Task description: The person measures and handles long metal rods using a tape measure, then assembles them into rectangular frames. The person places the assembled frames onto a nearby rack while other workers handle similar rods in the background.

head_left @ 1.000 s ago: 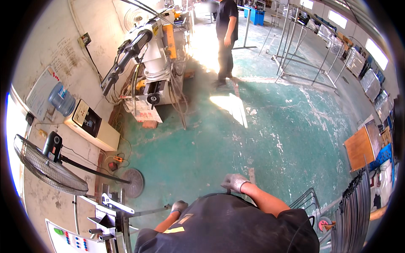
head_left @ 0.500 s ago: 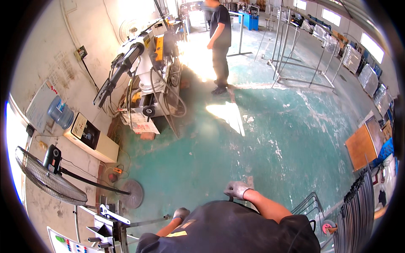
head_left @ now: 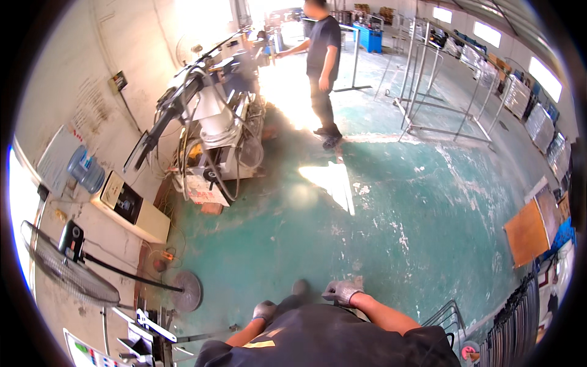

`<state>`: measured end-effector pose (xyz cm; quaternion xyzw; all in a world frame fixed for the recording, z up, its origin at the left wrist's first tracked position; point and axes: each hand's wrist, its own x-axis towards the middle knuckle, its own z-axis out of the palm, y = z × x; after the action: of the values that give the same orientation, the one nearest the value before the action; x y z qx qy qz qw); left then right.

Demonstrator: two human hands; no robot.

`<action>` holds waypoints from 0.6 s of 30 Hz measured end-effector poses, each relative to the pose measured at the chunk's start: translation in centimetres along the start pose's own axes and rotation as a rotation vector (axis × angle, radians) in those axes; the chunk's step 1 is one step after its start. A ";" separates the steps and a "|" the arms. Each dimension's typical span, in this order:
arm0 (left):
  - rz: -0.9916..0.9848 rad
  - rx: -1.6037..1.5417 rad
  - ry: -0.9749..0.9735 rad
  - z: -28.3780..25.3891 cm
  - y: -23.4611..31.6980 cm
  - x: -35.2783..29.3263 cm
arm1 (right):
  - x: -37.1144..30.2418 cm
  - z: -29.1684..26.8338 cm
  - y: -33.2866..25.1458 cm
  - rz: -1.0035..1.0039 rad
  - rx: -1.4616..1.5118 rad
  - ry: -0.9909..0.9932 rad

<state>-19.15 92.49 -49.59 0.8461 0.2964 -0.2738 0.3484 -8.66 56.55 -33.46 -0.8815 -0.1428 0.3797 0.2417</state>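
Observation:
My left hand (head_left: 264, 310), in a grey glove, hangs low beside my dark shirt (head_left: 330, 336). Its fingers look curled in, and no object shows in them. In front of my body is my right hand (head_left: 342, 292), gloved the same way. Those fingers bend inward too, with nothing seen between them. One of my shoes (head_left: 300, 287) shows on the green floor (head_left: 269, 244) between the two hands. Nearest to my left hand is a metal bar (head_left: 211, 333) of a stand, apart from it.
On the left are a pedestal fan (head_left: 73, 269), a water dispenser (head_left: 137, 208) and a machine with a long black arm (head_left: 159, 125). A co-worker (head_left: 323, 55) stands ahead. Metal frames (head_left: 422, 85) are farther right. Dark rods (head_left: 513, 324) and a wooden board (head_left: 527, 232) stand nearer.
The co-worker has stretched an arm toward the machine, whose upper part has turned. My view has shifted slightly, and my shoe has come into sight. Both my hands stay low and curled.

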 end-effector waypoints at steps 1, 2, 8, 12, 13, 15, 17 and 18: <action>0.018 0.025 -0.006 0.1 0.2 1.4 | 1.0 -0.1 0.6 0.023 0.077 -0.021; 0.023 0.026 -0.011 0.3 0.5 3.1 | 1.1 -0.9 0.5 0.009 0.075 -0.017; 0.107 0.095 -0.088 -0.7 5.4 13.3 | 7.4 -2.1 4.5 -0.026 0.176 0.260; 0.206 0.104 -0.193 -1.7 10.6 21.9 | 8.7 -8.6 3.7 0.148 0.163 0.292; 0.245 0.092 -0.190 -2.5 12.7 23.5 | 9.4 -10.0 3.6 0.147 0.192 0.362; 0.345 0.134 -0.210 -3.1 15.9 27.0 | 10.2 -12.8 3.2 0.162 0.266 0.424; 0.386 0.098 -0.246 -4.4 18.1 30.7 | 10.3 -15.9 2.3 0.198 0.358 0.393; 0.384 0.044 -0.281 -5.3 19.6 32.7 | 10.6 -16.7 1.7 0.226 0.374 0.385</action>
<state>17.80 95.21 -59.87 0.8480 0.0727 -0.3239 0.4132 10.94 54.40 -30.84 -0.8877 0.0775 0.2497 0.3789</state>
